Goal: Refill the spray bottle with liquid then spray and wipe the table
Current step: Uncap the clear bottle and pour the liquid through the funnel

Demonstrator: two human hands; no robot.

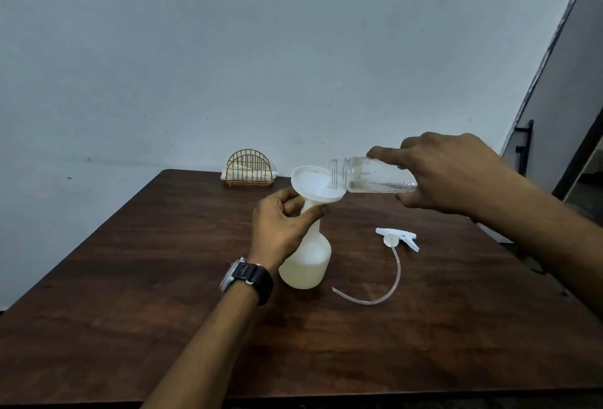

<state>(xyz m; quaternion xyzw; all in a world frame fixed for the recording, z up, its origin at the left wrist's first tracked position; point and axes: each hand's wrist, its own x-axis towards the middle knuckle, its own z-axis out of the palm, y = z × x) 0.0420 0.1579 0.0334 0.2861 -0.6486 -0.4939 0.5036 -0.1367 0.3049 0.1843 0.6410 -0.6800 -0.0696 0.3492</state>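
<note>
The spray bottle (308, 261) stands upright on the counter (130, 310), partly filled. Its spray head (396, 237) lies beside it, leaving the neck free. The left hand (280, 229) pinches the neck, steadying the funnel (313, 185). The right hand (450, 177) has its fingers curled round a tipped clear bottle (375, 177), whose mouth is over the funnel.

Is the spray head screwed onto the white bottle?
No, the spray head lies on the table beside the white bottle, whose neck holds a funnel.
</note>
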